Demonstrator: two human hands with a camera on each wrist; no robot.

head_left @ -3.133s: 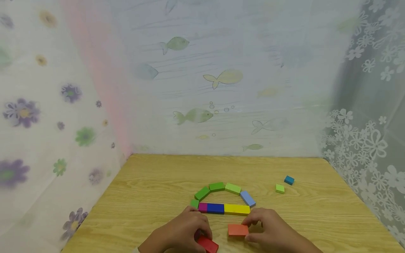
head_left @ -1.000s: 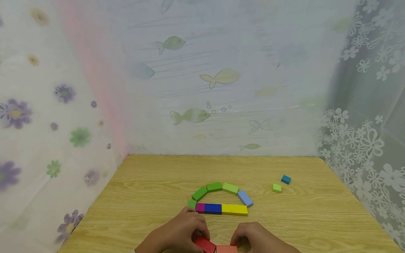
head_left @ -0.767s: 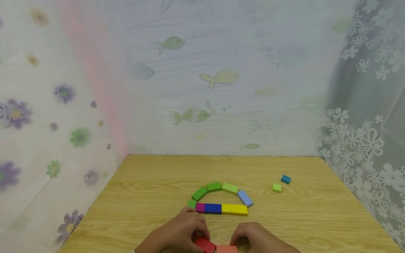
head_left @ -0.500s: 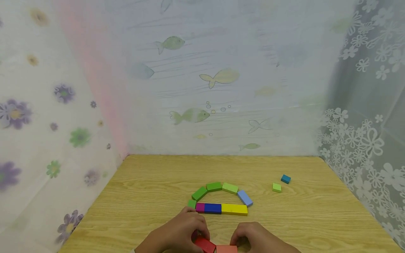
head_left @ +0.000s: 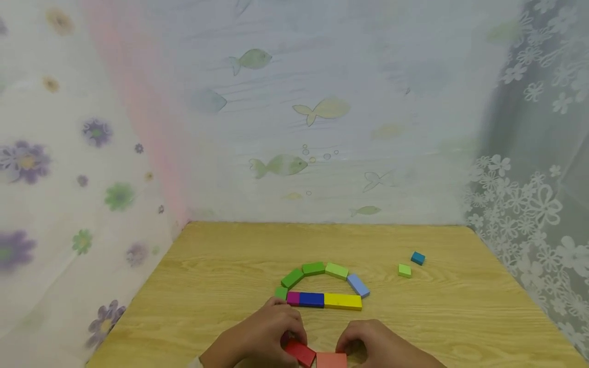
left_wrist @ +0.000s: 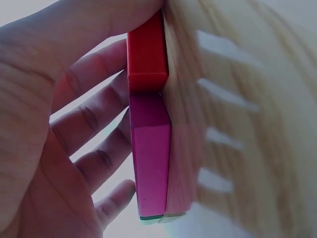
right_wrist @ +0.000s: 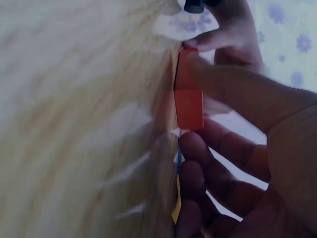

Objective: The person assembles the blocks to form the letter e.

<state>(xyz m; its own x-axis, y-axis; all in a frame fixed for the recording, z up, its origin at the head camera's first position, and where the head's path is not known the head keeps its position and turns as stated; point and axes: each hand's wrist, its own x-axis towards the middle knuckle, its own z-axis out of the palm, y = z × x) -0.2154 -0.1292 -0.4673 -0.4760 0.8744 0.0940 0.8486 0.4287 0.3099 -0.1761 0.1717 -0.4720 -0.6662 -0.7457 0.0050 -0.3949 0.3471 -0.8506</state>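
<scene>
My left hand (head_left: 287,340) curls over a red block (head_left: 300,352) at the near edge of the wooden table (head_left: 221,266). In the left wrist view the thumb lies on the red block (left_wrist: 146,54), and a magenta block (left_wrist: 149,158) lies end to end with it on the wood. My right hand (head_left: 352,348) holds an orange block (head_left: 331,360) that touches the red one. The right wrist view shows the orange block (right_wrist: 189,104) pinched between thumb and fingers. Just beyond the hands lie a magenta, blue (head_left: 311,299) and yellow (head_left: 342,301) row under an arch of green blocks (head_left: 314,268).
A light blue block (head_left: 358,285) ends the arch on the right. A small green cube (head_left: 404,270) and a small teal cube (head_left: 417,258) lie apart at the right. Patterned curtains close off the table's back and both sides.
Since three seconds ago my right hand has drawn the orange block nearer and left, up against the red block. Over the last second both hands stay still; the view shifts slightly.
</scene>
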